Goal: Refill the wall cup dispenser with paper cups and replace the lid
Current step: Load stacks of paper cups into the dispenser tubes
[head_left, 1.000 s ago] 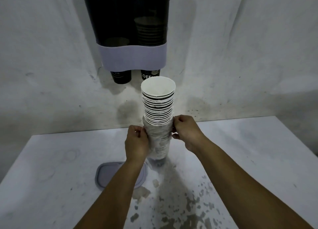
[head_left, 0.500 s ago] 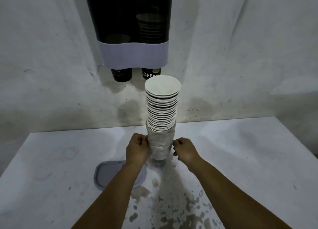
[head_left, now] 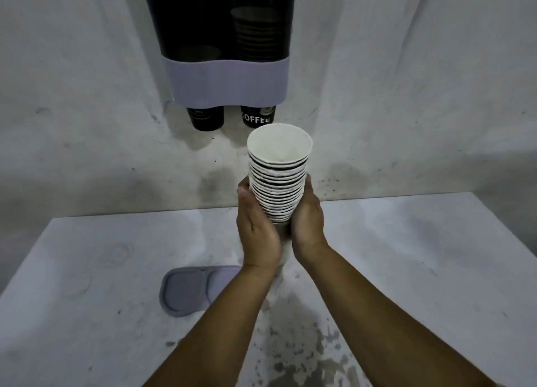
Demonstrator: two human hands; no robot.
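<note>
A tall stack of paper cups [head_left: 278, 180] stands upright between my hands, mouth up, white inside. My left hand [head_left: 257, 226] presses its left side and my right hand [head_left: 308, 221] its right side, both around the lower half. Clear plastic wrap hangs down from the stack's base. On the wall above hangs the dark two-tube cup dispenser [head_left: 223, 52] with a pale band, its top out of frame. A black cup [head_left: 205, 119] pokes out under the left tube and a "COFFEE" cup [head_left: 255, 116] under the right. The grey lid [head_left: 190, 290] lies flat on the table, left of my left forearm.
The white table [head_left: 406, 255] meets the grey wall [head_left: 406, 96] behind. Stains and flaked patches mark the table's near middle [head_left: 313, 357]. The right tube holds a short stack of cups [head_left: 255, 37]; the left tube looks nearly bare.
Both hands have slid up from the wrapped base to clasp the bare cups. The wrap has slipped down off the stack, which now sits lifted off the table.
</note>
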